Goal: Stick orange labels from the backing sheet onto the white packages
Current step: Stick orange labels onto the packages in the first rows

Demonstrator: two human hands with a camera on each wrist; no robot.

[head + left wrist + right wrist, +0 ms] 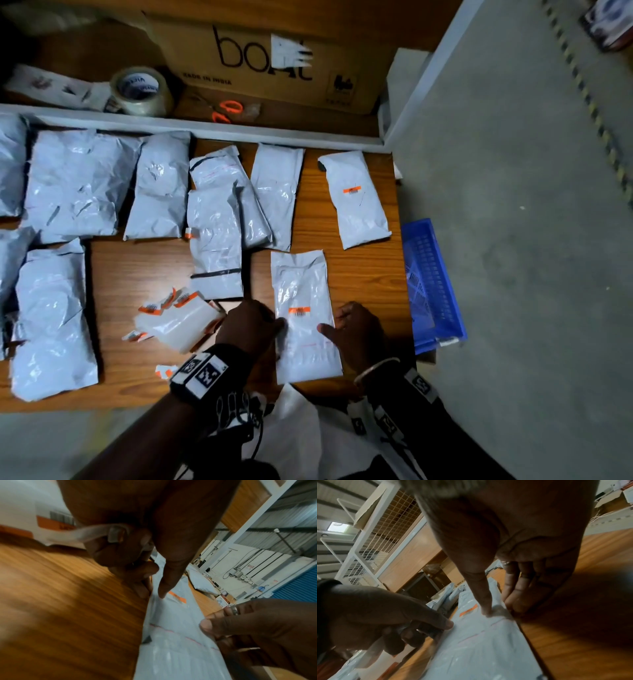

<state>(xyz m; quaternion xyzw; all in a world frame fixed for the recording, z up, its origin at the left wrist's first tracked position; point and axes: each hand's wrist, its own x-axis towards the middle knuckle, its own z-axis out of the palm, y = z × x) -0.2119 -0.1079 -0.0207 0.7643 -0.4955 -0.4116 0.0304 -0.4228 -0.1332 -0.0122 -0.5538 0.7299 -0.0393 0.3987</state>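
Two hands flank one white package [305,329] on the wooden table [137,270] in the head view, orange label [299,310] already stuck on it. Left wrist view: left hand [137,536] pinches a clear backing sheet [82,534] in curled fingers, thumb pressing the package edge. Right wrist view: right hand [513,545] pinches the package's other edge, thumb on top, fingers tucked at its side.

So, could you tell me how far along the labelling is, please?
Done: the far-right package carries an orange label. In hand: the nearest package has its label on, left hand and right hand gripping its edges. Left: most other packages show no label; the backing sheet holds more.
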